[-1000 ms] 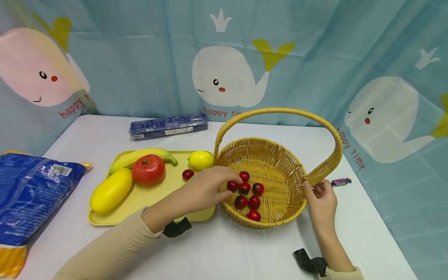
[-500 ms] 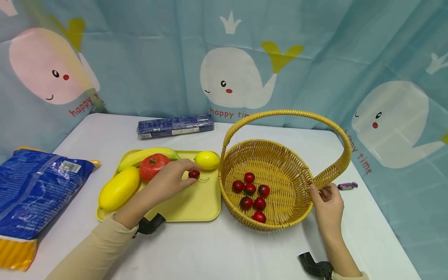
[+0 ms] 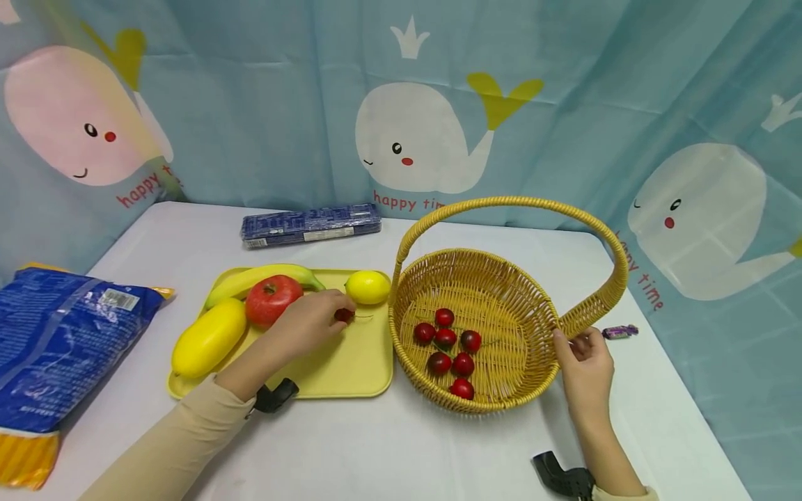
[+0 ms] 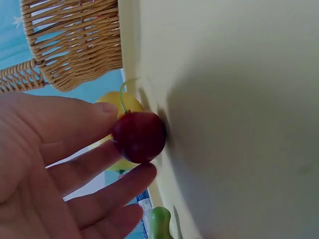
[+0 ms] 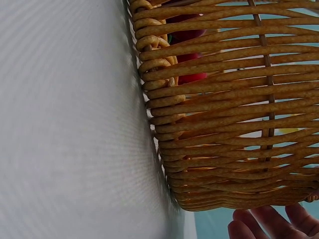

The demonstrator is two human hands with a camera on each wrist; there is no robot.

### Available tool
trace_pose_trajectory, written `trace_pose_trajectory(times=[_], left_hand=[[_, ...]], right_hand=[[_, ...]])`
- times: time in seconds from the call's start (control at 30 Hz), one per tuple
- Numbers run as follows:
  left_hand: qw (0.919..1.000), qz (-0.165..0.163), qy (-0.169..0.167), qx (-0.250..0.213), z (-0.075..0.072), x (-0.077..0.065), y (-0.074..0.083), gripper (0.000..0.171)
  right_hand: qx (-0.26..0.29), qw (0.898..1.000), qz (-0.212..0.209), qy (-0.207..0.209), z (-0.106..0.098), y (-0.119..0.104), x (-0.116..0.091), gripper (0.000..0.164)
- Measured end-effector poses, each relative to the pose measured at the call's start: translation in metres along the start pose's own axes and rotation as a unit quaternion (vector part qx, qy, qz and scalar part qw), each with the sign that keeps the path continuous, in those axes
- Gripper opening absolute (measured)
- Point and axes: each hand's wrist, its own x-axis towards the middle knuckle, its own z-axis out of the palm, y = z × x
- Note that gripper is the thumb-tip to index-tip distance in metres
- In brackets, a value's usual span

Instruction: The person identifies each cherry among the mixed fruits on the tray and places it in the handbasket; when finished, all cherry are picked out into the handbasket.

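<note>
In the head view my left hand [image 3: 310, 323] reaches over the yellow tray [image 3: 360, 365]. Its thumb and fingers pinch a dark red cherry [image 4: 139, 137] with a thin green stem, close to the tray's surface. My right hand [image 3: 589, 372] grips the rim of the wicker basket [image 3: 501, 282] at the foot of its handle, thumb on the near side. Several cherries [image 3: 445, 339] lie inside the basket, towards its left. In the right wrist view, only a few right-hand fingers [image 5: 271, 223] show beneath the basket's woven side.
On the tray lie a red apple [image 3: 272, 299], a banana [image 3: 250, 280], a lemon [image 3: 367, 287] and a yellow oblong fruit [image 3: 209, 337]. A blue packet [image 3: 310, 225] is behind; a blue bag [image 3: 69, 348] lies left, a purple wrapped candy [image 3: 620, 332] right.
My left hand has moved left from over the basket's cherries to the tray and closed its fingers on the cherry there. My right hand has stayed at the basket rim.
</note>
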Motion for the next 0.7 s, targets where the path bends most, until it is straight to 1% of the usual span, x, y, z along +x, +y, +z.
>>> trace_pose_trajectory(times=[0.2, 0.33, 0.43, 0.53, 0.7], left_hand=[[0.9994, -0.009, -0.033, 0.008, 0.002, -0.004, 0.002, 0.025], [0.9992, -0.009, -0.037, 0.014, 0.001, -0.006, 0.004, 0.026], [0.9993, -0.006, -0.033, 0.019, -0.003, -0.01, 0.008, 0.026], [0.9994, 0.004, -0.025, 0.025, -0.012, -0.017, 0.017, 0.026], [0.9985, 0.038, 0.008, 0.038, -0.038, -0.034, 0.041, 0.026]], right_hand=[[-0.012, 1.0, -0.004, 0.001, 0.0, -0.001, -0.001, 0.028], [-0.017, 1.0, -0.001, 0.002, -0.001, 0.0, -0.001, 0.029], [-0.021, 1.0, 0.001, 0.002, -0.001, 0.0, -0.001, 0.03], [-0.021, 1.0, 0.001, 0.001, -0.001, 0.0, -0.001, 0.03], [-0.013, 1.0, -0.003, -0.001, 0.0, -0.001, -0.001, 0.03]])
